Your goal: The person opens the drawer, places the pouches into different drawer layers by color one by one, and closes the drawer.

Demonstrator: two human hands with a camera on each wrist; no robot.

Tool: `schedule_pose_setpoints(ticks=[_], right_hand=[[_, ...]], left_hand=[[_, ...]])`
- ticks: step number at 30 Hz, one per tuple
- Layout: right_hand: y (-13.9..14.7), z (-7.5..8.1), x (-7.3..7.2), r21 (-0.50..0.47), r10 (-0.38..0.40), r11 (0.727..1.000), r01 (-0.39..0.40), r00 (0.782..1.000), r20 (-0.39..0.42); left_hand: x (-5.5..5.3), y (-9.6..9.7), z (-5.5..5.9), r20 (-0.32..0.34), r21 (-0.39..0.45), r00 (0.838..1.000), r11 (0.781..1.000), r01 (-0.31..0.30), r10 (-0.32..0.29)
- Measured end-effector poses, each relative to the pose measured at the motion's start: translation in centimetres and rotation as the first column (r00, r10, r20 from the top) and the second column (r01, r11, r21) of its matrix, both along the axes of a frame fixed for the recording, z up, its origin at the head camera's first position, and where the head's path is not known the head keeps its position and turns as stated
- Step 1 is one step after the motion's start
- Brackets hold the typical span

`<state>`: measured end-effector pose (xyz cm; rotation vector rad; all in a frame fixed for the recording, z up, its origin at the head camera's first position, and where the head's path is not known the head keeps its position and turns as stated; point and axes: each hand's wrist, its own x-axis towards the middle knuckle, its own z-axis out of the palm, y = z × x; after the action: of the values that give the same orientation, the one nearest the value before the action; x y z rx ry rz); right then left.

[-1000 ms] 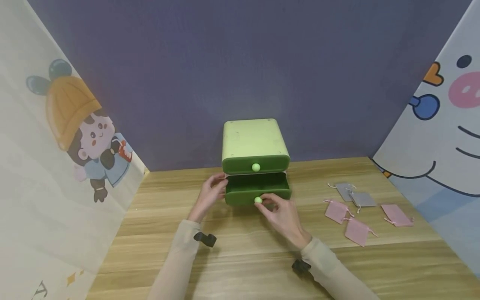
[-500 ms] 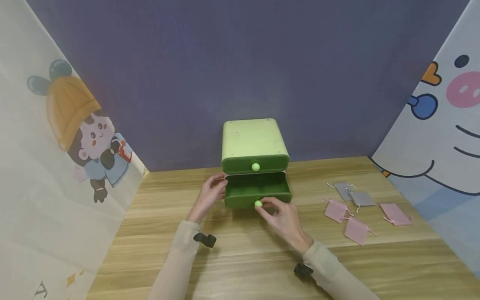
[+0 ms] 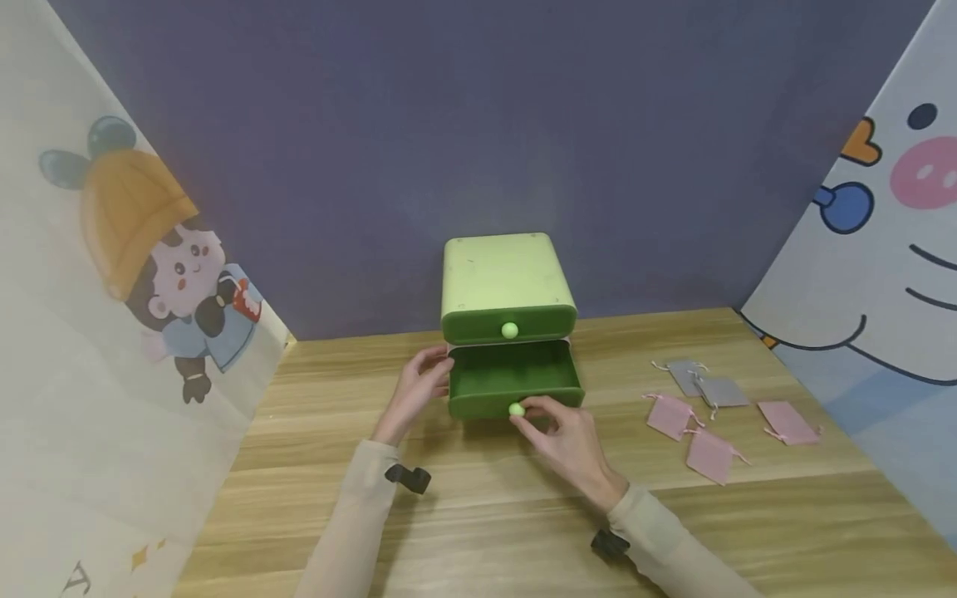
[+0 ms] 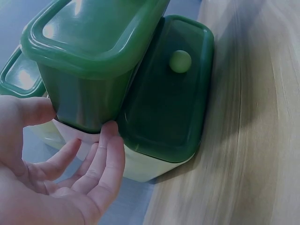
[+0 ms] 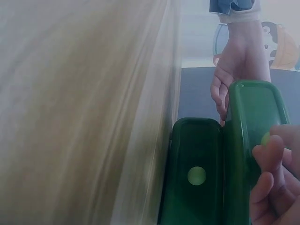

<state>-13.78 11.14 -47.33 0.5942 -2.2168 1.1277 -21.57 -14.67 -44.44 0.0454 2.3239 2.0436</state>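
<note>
Fingers of the right hand (image 3: 574,444) pinch the pulled-out drawer's (image 3: 478,407) knob (image 3: 517,409); the left hand (image 3: 414,386), loosely spread, touches the cabinet (image 3: 508,270); only wrist views show a lower drawer (image 5: 197,140).

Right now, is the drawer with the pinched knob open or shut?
Open: that drawer sticks out past the top drawer, showing its green inside, and the right hand pinches its knob.

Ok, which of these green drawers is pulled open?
The middle drawer, whose knob the right hand pinches. It juts from the cabinet; the top drawer and bottom drawer are pushed in.
</note>
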Motion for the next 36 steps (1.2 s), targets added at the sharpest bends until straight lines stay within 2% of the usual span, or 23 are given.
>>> schedule_pose_setpoints(ticks=[8, 16, 22, 28, 33, 36], right_hand=[[1.1, -0.1, -0.2, 0.002, 0.021, 1.0, -0.021, 0.999, -0.025], [3.1, -0.2, -0.2, 0.023, -0.037, 0.999, 0.037, 0.999, -0.008], [5.1, -0.6, -0.2, 0.039, -0.078, 0.996, 0.076, 0.994, 0.075], [7.3, -1.0, 0.0, 0.046, -0.102, 0.994, 0.095, 0.977, 0.189], [8.8, -0.9, -0.1, 0.076, -0.132, 0.99, 0.117, 0.963, 0.233], [9.7, -0.6, -0.1, 0.118, -0.184, 0.98, 0.159, 0.949, 0.257]], left_hand=[[-0.2, -0.1, -0.2, -0.004, -0.004, 1.0, 1.0, 0.005, -0.005], [-0.4, -0.2, -0.5, -0.002, 0.0, 1.0, 1.0, 0.014, -0.014], [-0.5, -0.2, -0.6, 0.011, 0.014, 1.0, 1.0, 0.027, -0.027], [-0.6, -0.3, -0.8, 0.009, 0.009, 0.999, 0.999, 0.037, -0.037], [-0.6, -0.3, -0.8, 0.005, 0.014, 0.999, 0.999, 0.04, -0.04], [-0.5, -0.3, -0.8, 0.001, 0.017, 0.999, 0.999, 0.045, -0.045]])
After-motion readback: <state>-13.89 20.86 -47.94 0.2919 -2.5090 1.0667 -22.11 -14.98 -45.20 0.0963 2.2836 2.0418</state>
